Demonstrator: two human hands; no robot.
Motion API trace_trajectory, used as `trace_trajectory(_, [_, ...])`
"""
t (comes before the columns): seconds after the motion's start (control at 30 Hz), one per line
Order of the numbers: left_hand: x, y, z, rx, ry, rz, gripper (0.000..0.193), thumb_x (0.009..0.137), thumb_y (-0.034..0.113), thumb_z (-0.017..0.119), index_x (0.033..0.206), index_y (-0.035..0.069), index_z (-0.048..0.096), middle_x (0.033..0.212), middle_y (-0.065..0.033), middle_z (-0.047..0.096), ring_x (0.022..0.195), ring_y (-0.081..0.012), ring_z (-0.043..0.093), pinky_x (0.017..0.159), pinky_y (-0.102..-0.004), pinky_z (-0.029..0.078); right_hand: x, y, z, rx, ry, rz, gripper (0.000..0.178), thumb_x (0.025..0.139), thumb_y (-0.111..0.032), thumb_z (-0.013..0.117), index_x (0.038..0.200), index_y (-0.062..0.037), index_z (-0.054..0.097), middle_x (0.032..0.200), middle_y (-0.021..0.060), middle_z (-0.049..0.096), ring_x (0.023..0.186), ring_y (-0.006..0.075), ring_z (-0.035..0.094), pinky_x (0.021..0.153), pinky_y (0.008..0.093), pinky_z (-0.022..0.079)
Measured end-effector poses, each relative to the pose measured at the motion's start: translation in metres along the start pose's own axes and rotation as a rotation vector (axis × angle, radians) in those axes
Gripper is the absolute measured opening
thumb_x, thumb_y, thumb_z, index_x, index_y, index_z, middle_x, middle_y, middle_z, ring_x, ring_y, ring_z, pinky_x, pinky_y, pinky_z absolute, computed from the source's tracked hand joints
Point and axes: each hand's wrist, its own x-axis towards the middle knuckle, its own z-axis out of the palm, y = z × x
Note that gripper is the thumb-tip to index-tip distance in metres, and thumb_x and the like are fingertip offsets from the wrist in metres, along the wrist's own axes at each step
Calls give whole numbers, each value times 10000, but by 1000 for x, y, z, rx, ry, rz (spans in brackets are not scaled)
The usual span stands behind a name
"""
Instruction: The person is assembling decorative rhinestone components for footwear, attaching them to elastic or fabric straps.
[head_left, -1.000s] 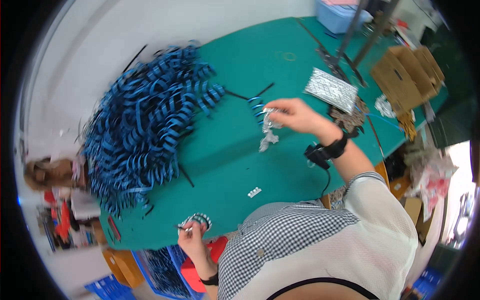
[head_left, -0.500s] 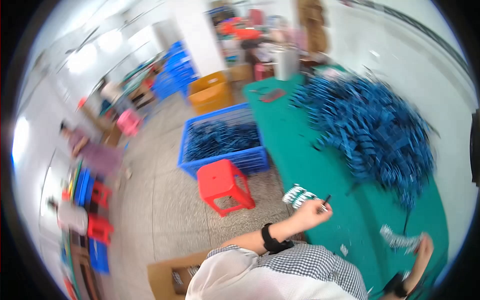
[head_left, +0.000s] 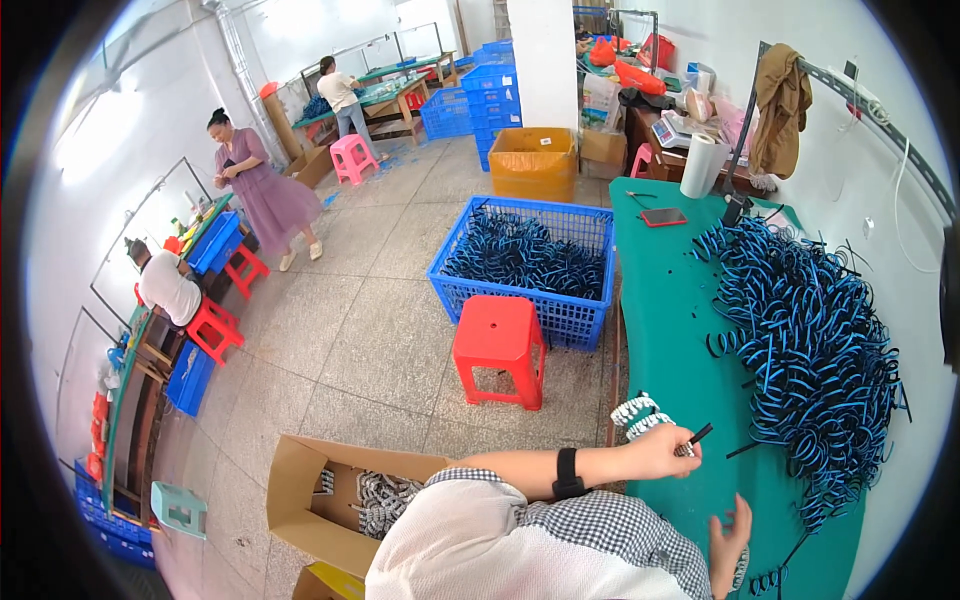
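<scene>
My left hand (head_left: pixel 662 454), with a black band on its wrist, is closed around a short black rod-like piece (head_left: pixel 703 434). A small silvery bit shows at its fingertips. Just beyond the knuckles lies a row of white, ribbed pieces (head_left: pixel 640 412) on the green table; whether the hand touches it I cannot tell. My right hand (head_left: pixel 730 540) is lower right over the table, fingers apart and bent. Beside its wrist a silvery ribbed strip (head_left: pixel 741 570) shows in part. A big heap of black-and-blue coiled cords (head_left: pixel 815 350) fills the table's right side.
A red stool (head_left: pixel 497 345) stands left of the green table (head_left: pixel 665 300), before a blue crate (head_left: pixel 520 292) of coiled cords. An open carton (head_left: pixel 300 500) with silvery strips is at my left. A phone (head_left: pixel 664 217) lies on the table. Several people work across the room.
My view has turned left and sharpened. My right hand has come in closer to my left; the silvery strip it held now shows by its wrist. My left hand keeps the black piece.
</scene>
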Motion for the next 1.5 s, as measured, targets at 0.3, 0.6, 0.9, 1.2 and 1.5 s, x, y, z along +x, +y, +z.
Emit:
trace_trajectory(0.3, [15,-8,31,-161,-136,-74,155,721,117,648,748,-14,569,606,-69,599,526,-109,575,438,-245,449,15,-73,62,79,-151,-192,504,662,-95,710,1127,-35,525,1278,158,415,1006,302,532,710,310,449])
trace_trajectory(0.6, [30,-19,49,-252,-284,-234,317,884,293,543,799,-7,599,695,-62,593,558,-94,542,434,-232,424,-3,-52,61,324,-47,-39,325,671,62,653,972,-52,613,1227,177,448,1107,290,489,813,340,444])
trace_trajectory(0.9, [75,-9,29,-285,-443,-299,397,852,301,591,1085,-12,519,969,-107,598,726,-148,603,494,-261,525,12,-82,60,215,192,146,216,685,-18,664,896,-20,619,1233,170,439,895,262,567,763,320,453])
trace_trajectory(1.2, [169,-10,-28,-119,-253,-205,338,901,244,516,1130,-4,527,1084,-121,569,950,-219,581,695,-309,519,74,-58,17,388,587,433,231,768,-208,680,754,9,602,734,21,542,615,80,465,523,237,372])
trace_trajectory(1.5, [220,-105,-46,150,-516,-505,287,896,222,531,1052,-19,548,939,-110,599,821,-192,597,658,-297,517,15,-38,28,828,1198,696,243,833,-263,614,790,-26,587,651,-12,513,556,60,422,484,225,354])
